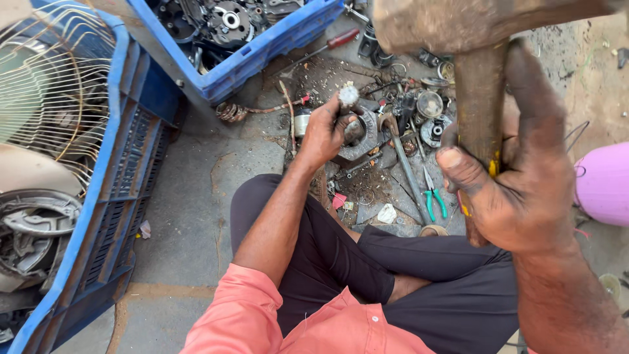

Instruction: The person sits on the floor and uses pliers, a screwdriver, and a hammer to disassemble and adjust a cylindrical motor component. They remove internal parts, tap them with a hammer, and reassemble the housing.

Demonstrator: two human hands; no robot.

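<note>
1. The right hand (524, 190) is raised close to the camera, its grip wrapped fully around the wooden handle of a hammer (481, 98); the thumb lies across the front of the handle and the fingers curl behind it.
2. The hammer's heavy, rusty head sits at the top of the view, high above the work.
3. The left hand (327, 131) reaches down to the floor (196, 203), its grip closed around a short metal rod (348, 98) held upright, with the battered top end sticking out above the fingers.
4. The rod stands on a round grey metal casting (363, 141) that rests on the floor just in front of the person's crossed legs.
5. Scrap parts lie scattered around the casting, among them green-handled pliers (432, 200) and a red-handled screwdriver (327, 44).
6. A blue crate (262, 56) full of metal parts stands beyond the left hand.
7. A second blue crate (105, 216), on the left, holds a wire fan guard (52, 85).
8. A pink rounded object (603, 183) shows at the right edge.
</note>
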